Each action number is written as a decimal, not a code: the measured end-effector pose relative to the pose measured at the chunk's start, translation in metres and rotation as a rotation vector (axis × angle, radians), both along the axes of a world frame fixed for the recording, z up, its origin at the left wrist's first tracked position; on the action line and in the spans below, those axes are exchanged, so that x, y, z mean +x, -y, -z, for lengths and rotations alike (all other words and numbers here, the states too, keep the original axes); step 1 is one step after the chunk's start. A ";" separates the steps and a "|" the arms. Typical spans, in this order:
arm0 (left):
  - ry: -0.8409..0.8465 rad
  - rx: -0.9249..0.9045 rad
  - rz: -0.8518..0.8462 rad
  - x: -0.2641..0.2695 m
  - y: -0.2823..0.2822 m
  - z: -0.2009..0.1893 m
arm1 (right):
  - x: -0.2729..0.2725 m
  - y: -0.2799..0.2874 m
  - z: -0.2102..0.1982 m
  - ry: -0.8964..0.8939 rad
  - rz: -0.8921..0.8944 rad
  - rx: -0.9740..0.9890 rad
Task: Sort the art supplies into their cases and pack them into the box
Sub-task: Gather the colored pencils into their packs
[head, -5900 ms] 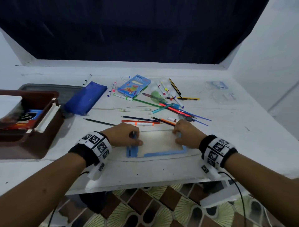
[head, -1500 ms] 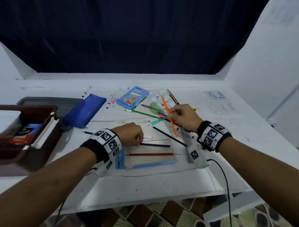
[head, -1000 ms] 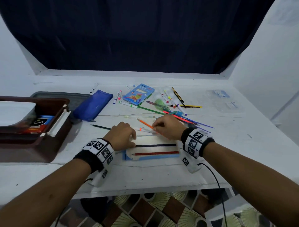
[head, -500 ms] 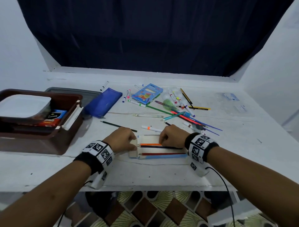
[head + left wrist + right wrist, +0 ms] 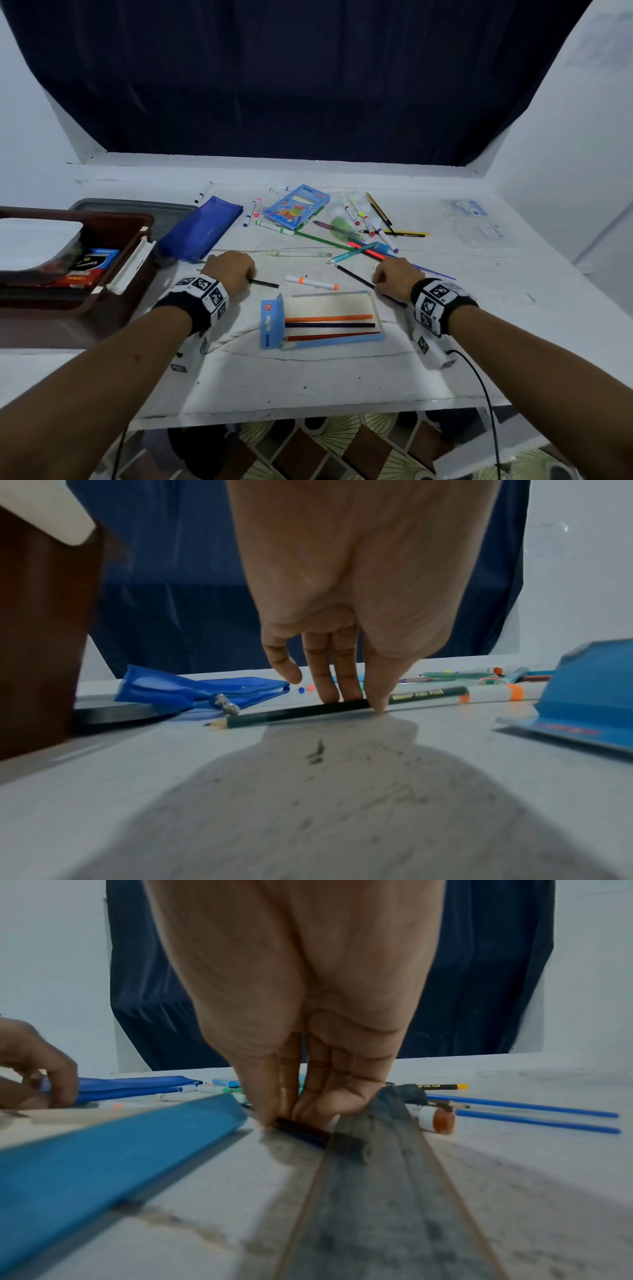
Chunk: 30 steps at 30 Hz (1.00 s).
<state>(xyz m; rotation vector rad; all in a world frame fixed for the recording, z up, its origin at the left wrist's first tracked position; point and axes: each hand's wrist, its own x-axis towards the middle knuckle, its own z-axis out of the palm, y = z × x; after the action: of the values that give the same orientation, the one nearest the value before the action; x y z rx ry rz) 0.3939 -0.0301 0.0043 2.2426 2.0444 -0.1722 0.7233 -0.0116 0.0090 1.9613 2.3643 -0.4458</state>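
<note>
Both your hands have left the open blue cardboard pencil case (image 5: 322, 320), so your left hand (image 5: 230, 270) now pinches a dark green pencil (image 5: 339, 708) on the worktop (image 5: 308, 377) and your right hand (image 5: 394, 277) a black pencil (image 5: 354, 278), both due, I judge, beside its three pencils.

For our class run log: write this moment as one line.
left hand: pinches green pencil | right hand: pinches dark pencil | case: open, three pencils in | both pencils on table
</note>
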 end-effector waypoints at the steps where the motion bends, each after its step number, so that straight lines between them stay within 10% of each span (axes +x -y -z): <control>1: 0.010 0.010 0.010 0.001 -0.002 0.000 | 0.000 0.000 0.000 -0.007 -0.010 -0.004; 16: 0.208 -0.131 0.457 0.120 0.003 -0.041 | 0.020 0.002 -0.015 -0.425 0.063 0.151; 30: 0.217 -0.133 0.430 0.130 -0.001 -0.018 | 0.007 0.022 -0.021 -0.693 0.048 0.158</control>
<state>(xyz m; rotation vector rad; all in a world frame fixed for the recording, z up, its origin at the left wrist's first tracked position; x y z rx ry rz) 0.5244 -0.0294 0.0228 2.4590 1.3863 -0.0881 0.7301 -0.0332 0.0296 2.1982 2.8001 -1.1354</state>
